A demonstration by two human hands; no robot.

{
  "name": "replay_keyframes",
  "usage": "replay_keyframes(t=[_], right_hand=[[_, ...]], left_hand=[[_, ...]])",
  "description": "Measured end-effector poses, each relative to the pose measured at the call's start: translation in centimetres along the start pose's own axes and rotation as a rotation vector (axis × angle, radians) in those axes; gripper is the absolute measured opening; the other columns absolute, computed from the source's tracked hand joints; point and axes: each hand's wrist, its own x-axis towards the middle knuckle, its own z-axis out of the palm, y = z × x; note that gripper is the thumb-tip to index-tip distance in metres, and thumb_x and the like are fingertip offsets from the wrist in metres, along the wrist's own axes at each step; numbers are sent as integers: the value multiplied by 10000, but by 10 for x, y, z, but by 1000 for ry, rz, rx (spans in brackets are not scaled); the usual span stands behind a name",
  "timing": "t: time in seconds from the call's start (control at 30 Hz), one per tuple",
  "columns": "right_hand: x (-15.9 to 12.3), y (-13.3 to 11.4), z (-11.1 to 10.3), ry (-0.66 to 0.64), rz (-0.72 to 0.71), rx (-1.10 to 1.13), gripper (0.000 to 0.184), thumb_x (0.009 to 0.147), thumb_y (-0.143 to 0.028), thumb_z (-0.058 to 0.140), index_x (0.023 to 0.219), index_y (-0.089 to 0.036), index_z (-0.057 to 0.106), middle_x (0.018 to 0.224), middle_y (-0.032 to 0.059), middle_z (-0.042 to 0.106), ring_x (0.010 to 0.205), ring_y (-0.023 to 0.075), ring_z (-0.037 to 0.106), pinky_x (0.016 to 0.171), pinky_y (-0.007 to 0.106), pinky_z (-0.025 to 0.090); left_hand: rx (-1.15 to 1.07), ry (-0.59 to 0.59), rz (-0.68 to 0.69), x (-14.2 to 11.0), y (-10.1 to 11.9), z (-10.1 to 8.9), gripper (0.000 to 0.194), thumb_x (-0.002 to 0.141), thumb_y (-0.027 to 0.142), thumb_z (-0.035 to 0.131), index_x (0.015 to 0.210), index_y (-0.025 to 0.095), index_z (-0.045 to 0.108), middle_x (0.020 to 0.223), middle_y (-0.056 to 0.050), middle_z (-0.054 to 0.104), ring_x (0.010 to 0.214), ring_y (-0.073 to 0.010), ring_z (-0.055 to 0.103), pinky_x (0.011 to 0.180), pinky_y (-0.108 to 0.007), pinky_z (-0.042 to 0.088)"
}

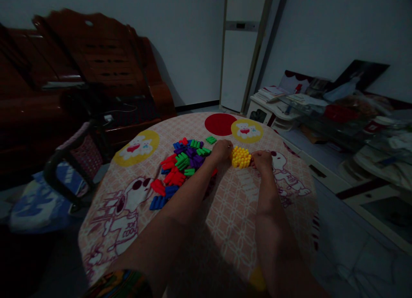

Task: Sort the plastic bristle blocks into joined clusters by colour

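Observation:
A cluster of yellow knobbly plastic toy pieces [241, 157] sits between my two hands, over the patterned tablecloth [230, 221]. My left hand [222, 150] is closed at the cluster's left edge, its fingertips partly hidden behind it. At the right edge, the fingers of my right hand [262, 160] are pinched together against the yellow pieces. Left of my left forearm lies a loose pile of toy pieces: red ones [174, 176], green ones [182, 161], purple ones [196, 161] and blue ones [158, 203]. One green piece [211, 139] lies apart, behind the pile.
The round table has printed dogs and a red circle [220, 124] on its cloth. A chair frame [58, 178] stands at the left, with a carved wooden bench [96, 58] behind. To the right is a cluttered low cabinet [322, 161]. A tall white unit [240, 66] stands at the back.

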Motion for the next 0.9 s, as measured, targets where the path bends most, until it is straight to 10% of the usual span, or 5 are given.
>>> replay_keyframes(t=[0.33,0.57,0.9], right_hand=[[0,-3,1,45,33,-8,286,776,-212,553,907,-92,777,661,76,719,523,180,636,496,253,504],[-5,-31,-2,264,-330,-72,327,868,-308,513,981,-117,753,812,96,754,728,203,699,646,266,542],[-98,-61,41,-238,-601,-338,220,898,-245,578,1005,-181,760,968,75,780,925,201,719,879,291,522]], left_hand=[[-399,224,-26,-71,14,0,391,920,148,502,1261,147,691,1191,-108,751,967,-183,712,940,-294,537],[-462,69,103,-147,36,40,225,877,225,537,923,174,750,935,-104,772,864,-218,704,800,-315,534],[-554,123,-3,-129,15,53,286,916,216,537,1123,145,721,1101,-163,752,1024,-281,710,891,-384,555]])
